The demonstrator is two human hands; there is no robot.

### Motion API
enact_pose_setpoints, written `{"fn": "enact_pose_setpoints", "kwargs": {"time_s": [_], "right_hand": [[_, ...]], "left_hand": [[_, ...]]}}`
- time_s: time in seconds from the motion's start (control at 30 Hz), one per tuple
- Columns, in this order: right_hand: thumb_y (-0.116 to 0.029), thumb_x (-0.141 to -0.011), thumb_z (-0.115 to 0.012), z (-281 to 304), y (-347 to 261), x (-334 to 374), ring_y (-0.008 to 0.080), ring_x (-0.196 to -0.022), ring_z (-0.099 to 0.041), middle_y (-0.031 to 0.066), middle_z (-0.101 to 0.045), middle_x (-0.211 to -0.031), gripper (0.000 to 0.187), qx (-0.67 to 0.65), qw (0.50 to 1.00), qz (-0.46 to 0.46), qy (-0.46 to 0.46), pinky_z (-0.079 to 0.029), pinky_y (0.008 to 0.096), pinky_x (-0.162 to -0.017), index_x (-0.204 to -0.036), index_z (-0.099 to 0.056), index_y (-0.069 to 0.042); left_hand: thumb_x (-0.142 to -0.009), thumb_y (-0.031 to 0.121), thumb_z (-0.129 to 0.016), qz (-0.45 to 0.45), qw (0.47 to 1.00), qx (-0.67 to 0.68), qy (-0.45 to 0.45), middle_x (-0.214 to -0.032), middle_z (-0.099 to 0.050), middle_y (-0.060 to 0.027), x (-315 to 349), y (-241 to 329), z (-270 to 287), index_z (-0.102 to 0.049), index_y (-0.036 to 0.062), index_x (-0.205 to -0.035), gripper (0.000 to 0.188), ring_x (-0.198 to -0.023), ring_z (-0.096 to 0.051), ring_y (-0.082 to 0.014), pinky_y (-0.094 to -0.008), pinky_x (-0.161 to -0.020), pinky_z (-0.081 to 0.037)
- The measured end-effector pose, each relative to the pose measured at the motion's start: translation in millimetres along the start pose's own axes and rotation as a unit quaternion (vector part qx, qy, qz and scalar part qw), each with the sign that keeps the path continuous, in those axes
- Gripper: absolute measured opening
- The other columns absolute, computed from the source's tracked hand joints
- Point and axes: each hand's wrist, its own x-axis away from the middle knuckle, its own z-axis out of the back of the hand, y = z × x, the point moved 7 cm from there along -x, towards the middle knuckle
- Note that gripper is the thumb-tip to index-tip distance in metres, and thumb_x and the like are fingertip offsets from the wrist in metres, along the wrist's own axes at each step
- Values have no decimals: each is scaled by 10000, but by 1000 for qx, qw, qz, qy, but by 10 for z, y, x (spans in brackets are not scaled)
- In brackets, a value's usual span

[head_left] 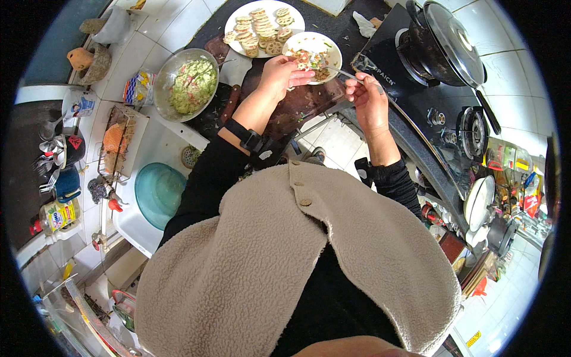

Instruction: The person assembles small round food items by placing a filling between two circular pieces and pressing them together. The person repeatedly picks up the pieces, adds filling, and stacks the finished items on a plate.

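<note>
Over the left side of a white bowl (334, 49) of chopped, pinkish filling with green bits, my left hand (281, 77) is closed on what looks like a lotus root slice, mostly hidden by my fingers. My right hand (370, 102), at the bowl's right, grips the handle of a metal spoon (348, 74). The spoon's head dips into the filling and is hard to make out. Just beyond, a white oval plate (237, 19) carries rows of stuffed lotus root slices (262, 27). A dark reddish board (279, 113) lies beneath my left wrist.
Left of my arm stands a metal bowl (163, 83) of green shredded mixture, near a wooden-handled knife (231, 104). A sink holding a teal basin (159, 193) is at the left. A lidded pot (449, 47) sits on the black stove (410, 89) at the right.
</note>
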Motion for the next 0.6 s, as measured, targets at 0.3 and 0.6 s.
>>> {"fn": "enact_pose_setpoints", "kwargs": {"time_s": [0.3,0.6], "right_hand": [[-227,-978,-452,12,-136,133,142,-781,-593,112,-650,-923,256,145,986,81,-29,-452,255,-677,-1045,-569,-10],[-37,-871,-569,-367,-372,515,268,-877,-620,126,-609,-973,170,466,802,351,-128,-499,317,-756,-1031,-619,-61]], "left_hand": [[-868,18,-505,12,999,-7,-41,-945,-618,-236,47,-5,-119,-504,-50,-943,101,-878,-661,-400,-437,-709,-589],[-867,13,-477,56,997,21,-48,-1008,-615,-257,22,-38,-121,-517,-82,-993,163,-938,-645,-387,-440,-775,-575]]}}
